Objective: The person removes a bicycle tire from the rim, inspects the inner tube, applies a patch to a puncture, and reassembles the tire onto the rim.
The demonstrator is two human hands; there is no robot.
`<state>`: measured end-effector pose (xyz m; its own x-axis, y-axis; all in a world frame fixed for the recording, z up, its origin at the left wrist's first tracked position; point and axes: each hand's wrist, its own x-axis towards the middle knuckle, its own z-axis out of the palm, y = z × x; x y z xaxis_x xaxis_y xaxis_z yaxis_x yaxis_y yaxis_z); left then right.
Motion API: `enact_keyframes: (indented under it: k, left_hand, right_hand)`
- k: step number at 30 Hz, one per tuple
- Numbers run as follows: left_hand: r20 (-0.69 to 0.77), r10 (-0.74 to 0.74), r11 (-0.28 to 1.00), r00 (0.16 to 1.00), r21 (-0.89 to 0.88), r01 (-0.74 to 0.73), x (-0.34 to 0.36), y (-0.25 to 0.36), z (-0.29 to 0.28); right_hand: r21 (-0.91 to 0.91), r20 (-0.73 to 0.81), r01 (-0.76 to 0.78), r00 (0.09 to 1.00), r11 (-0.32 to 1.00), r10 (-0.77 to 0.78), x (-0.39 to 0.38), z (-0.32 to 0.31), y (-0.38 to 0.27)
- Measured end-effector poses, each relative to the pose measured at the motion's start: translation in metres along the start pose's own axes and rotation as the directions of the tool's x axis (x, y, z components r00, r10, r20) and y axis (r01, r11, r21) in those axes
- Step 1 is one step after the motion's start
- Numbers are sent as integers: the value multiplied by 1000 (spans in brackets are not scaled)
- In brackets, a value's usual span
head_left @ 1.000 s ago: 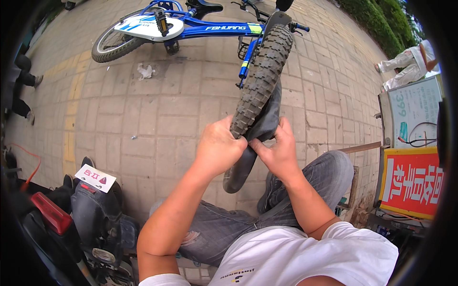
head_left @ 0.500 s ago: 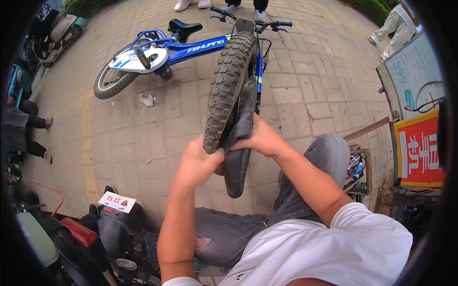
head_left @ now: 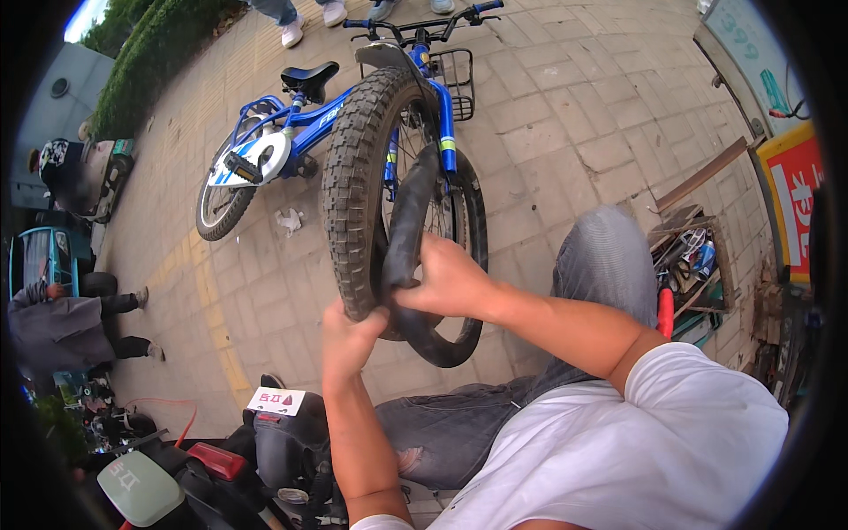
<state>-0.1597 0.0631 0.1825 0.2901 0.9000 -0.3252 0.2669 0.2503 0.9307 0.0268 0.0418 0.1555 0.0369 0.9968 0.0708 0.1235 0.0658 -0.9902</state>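
Note:
A blue bicycle (head_left: 309,132) leans over on the paving, its front wheel towards me. My left hand (head_left: 352,343) is closed on the near edge of the knobby front tyre (head_left: 349,177), thumb pressed against its side. My right hand (head_left: 446,281) grips a black inner tube (head_left: 413,208) beside that edge. The rest of the tube hangs out as a loop along the right side of the wheel, between the tyre and my right knee. Spokes show behind the tube, below the blue fork (head_left: 446,132). Where tube and tyre meet is partly hidden by my fingers.
At right a wooden box (head_left: 698,256) holds tools and a can, near a red and yellow sign (head_left: 791,203). Parked scooters (head_left: 212,468) crowd the lower left. A person in grey (head_left: 66,327) is at left; other people's shoes (head_left: 334,12) are beyond the bicycle.
My view has shifted, so the wheel's spoked side, the front basket and more of the tube loop now show. Both hands keep their hold at the tyre's near edge.

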Motion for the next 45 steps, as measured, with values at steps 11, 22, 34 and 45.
enact_keyframes:
  k: [11,22,34,45]
  left_hand:
    - [96,-22,995,995,-93,31,16,-9,-2]
    - [165,-7,1000,986,-15,10,16,3,-18]
    - [-387,197,951,901,297,-80,-17,8,7]
    - [-747,349,867,566,487,107,-44,-38,-48]
  right_hand:
    - [-46,72,-92,993,995,95,-13,8,14]
    - [-106,94,47,995,993,-37,-7,21,15]
    - [42,132,65,989,997,-70,3,47,1]
    - [-47,204,330,927,943,-315,-6,87,82]
